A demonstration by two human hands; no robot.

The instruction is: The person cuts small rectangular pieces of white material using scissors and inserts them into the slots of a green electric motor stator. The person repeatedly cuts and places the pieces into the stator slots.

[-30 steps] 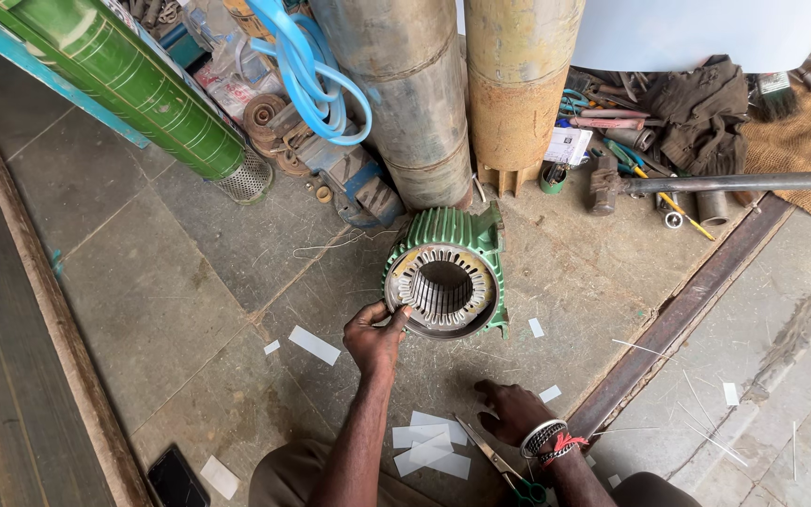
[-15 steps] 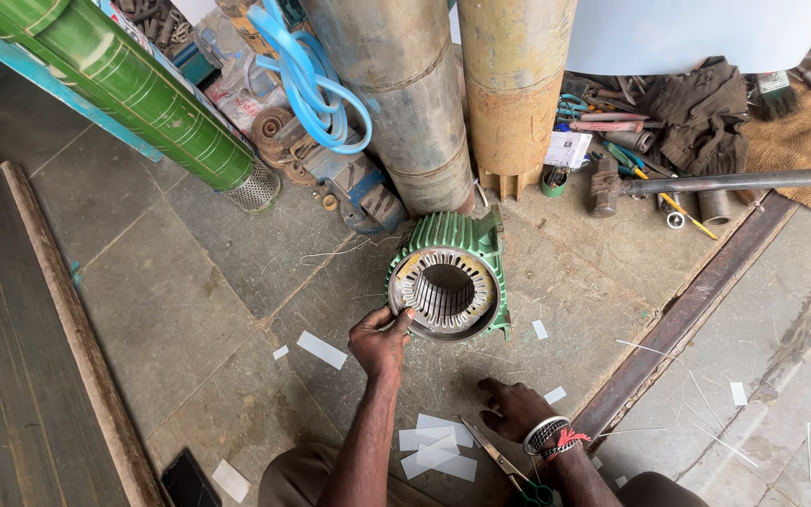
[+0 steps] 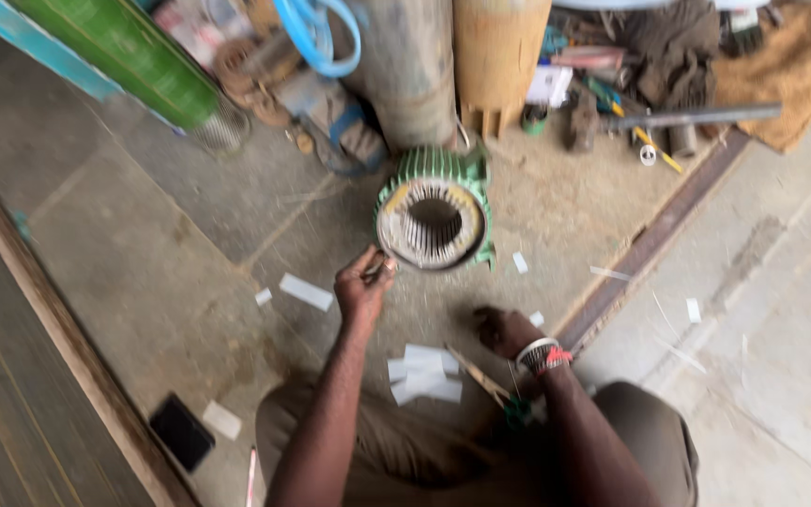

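Item: green finned motor housing (image 3: 436,211), standing on end on the stone floor (image 3: 143,272) with its slotted bore facing up, just in front of a grey cylinder (image 3: 412,70) and a tan one (image 3: 499,52). Left hand (image 3: 363,286) is reaching to the housing's near rim, fingers curled together and pinching something small that is too blurred to identify. Right hand (image 3: 504,330) is resting low beside a stack of white paper strips (image 3: 424,374), fingers curled loosely; whether it is gripping anything cannot be told.
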